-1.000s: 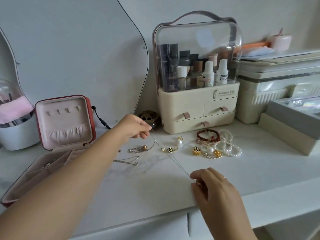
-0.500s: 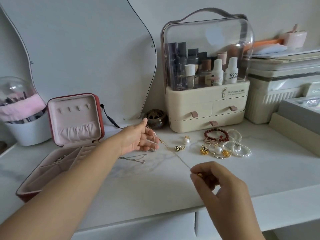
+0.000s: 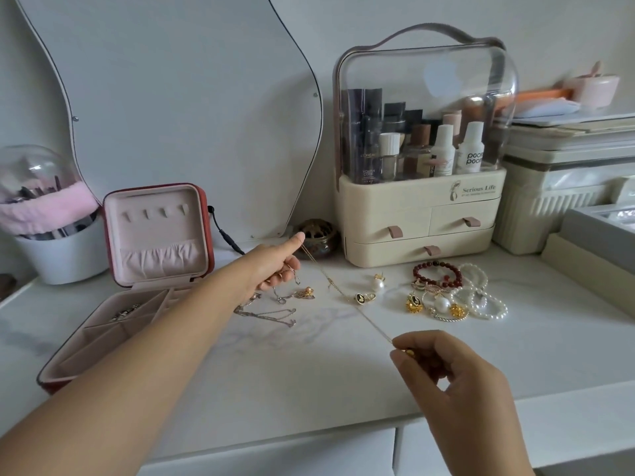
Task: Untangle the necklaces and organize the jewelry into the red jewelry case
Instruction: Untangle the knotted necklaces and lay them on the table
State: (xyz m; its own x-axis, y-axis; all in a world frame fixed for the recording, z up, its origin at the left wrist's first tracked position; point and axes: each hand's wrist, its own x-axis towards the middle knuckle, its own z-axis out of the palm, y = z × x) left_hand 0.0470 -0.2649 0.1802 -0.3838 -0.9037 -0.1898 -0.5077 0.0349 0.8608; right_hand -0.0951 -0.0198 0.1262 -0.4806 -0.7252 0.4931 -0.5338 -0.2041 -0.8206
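Left hand point(image 3: 275, 267): extended toward 11 o'clock, thumb straight, fingers curled round the far end of a thin gold chain point(image 3: 374, 325). Right hand point(image 3: 450, 369): at 5 o'clock, thumb and forefinger pinching the near end at a gold bead. The chain runs taut between the hands, diagonally over the table point(image 3: 309, 379), passing just beside a black-and-gold pendant point(image 3: 360, 298). Other necklaces point(image 3: 268, 312) lie tangled at 10 o'clock, beside the left wrist. Case point(image 3: 156, 231): at 9 o'clock, open, lid upright, one small silver piece in a rear tray compartment. Bracelets point(image 3: 460, 293): heaped at 2 o'clock, in front of the organizer point(image 3: 419, 214).
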